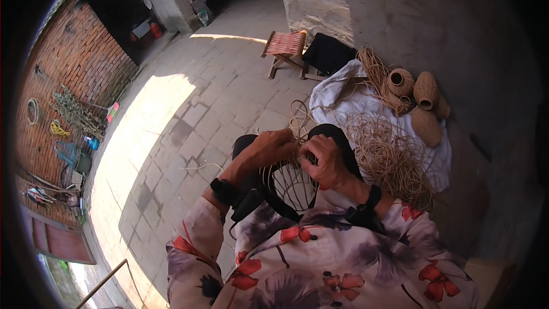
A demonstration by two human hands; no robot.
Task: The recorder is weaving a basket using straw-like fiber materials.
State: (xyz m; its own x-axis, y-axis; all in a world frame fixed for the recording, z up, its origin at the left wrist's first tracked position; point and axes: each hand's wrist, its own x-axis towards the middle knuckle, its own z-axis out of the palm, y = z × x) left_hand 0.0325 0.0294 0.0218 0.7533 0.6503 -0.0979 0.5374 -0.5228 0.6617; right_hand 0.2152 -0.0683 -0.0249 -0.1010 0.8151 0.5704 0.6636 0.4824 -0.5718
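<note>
An open frame of pale cane ribs [286, 189] rests between my dark-clad knees, with loose loops of cane [300, 111] rising above it. My left hand [271, 147] is closed at the top of the frame, fingertips bent down onto the strands. Beside it my right hand [323, 160] is also closed, thumb and forefinger pinching at the cane; the exact point gripped is partly hidden by the fingers. To the right a tangled heap of cane [389, 160] lies on a white cloth [337, 97], along with a longer bundle of strands [377, 74].
Several woven vessels [426, 123] sit on the cloth by a plaster wall. Ahead stand a folding stool [286, 43] and a black item [329, 54] on the paving. A brick wall [86, 34] at the left has coiled cord [60, 129], dried branches and buckets along it.
</note>
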